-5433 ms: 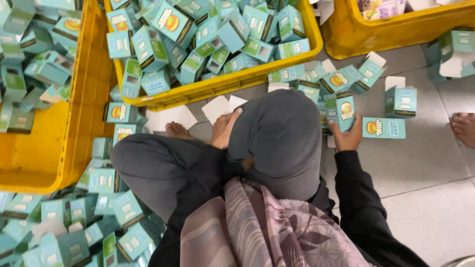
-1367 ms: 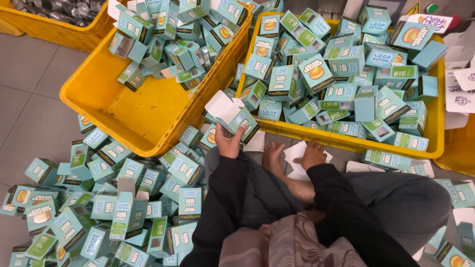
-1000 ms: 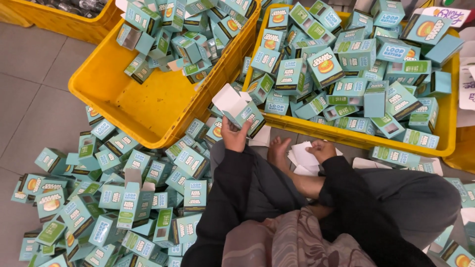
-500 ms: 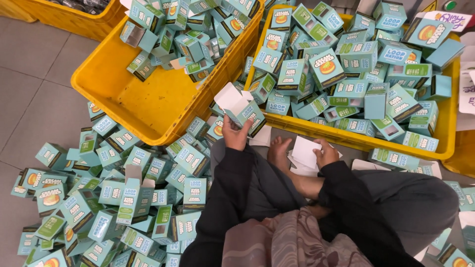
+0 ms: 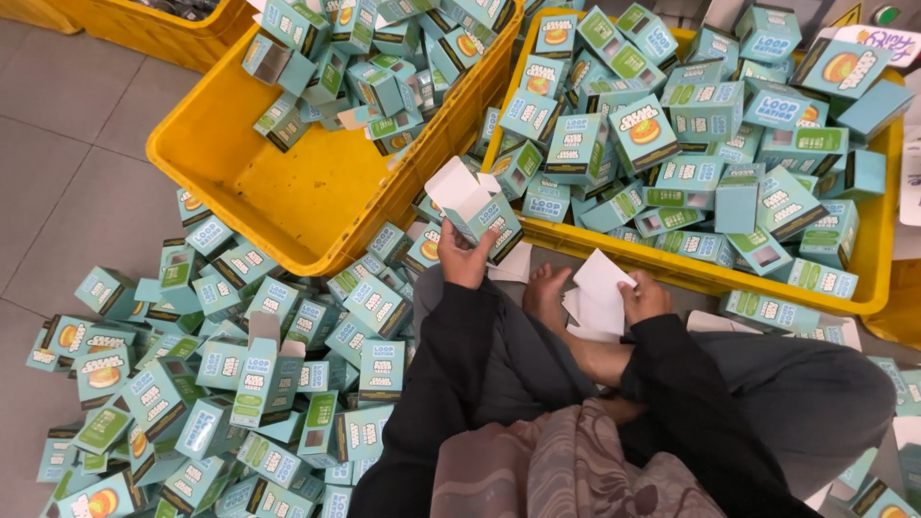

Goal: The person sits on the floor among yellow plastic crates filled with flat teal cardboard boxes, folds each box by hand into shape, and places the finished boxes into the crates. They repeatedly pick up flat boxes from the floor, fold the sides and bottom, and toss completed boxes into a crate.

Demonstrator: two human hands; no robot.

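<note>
Teal cartons [image 5: 240, 355] printed with white lettering and orange rounds are heaped on a grey tiled floor [image 5: 67, 182] and in yellow crates [image 5: 288, 192]; white leaflets [image 5: 602, 288], black sleeves [image 5: 451, 384] and a mauve patterned scarf [image 5: 566, 470] are seen.

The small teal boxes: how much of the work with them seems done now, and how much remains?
Done, apparently: closed teal boxes fill the right yellow crate and part of the left yellow crate. In hand: the left hand holds an open box with its white flap up; the right hand holds a white paper sheet. Left: probably the floor pile of boxes, though its state is unclear.
</note>
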